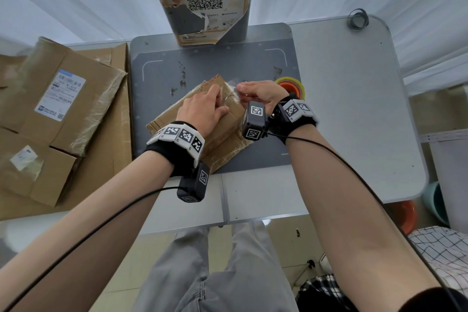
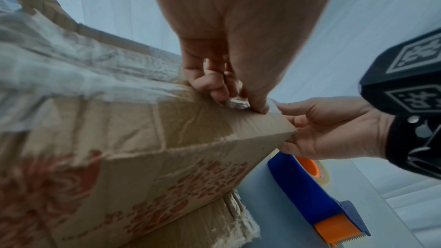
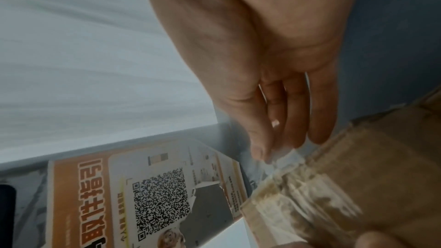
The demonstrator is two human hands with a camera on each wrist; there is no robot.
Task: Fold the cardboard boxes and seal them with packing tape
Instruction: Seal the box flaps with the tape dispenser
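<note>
Two hands work at one cardboard box (image 1: 222,132) on the grey mat (image 1: 157,99).
Left hand (image 1: 202,111) presses its top, fingertips pinching crumpled clear tape (image 2: 235,104); right hand (image 1: 260,92) pinches the tape's end beside the tape dispenser (image 2: 310,191).

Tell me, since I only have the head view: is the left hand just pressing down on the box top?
Observer: No. The left wrist view shows the left hand pinching a crumpled bit of clear tape at the top edge of the box.
Operator: And the right hand?
Observer: The right wrist view shows the right hand pinching a clear strip between thumb and fingers, at the box's edge.
Operator: Is that only a tape roll behind it?
Observer: No. The roll sits in a blue dispenser with an orange toothed end, lying beside the box.
</note>
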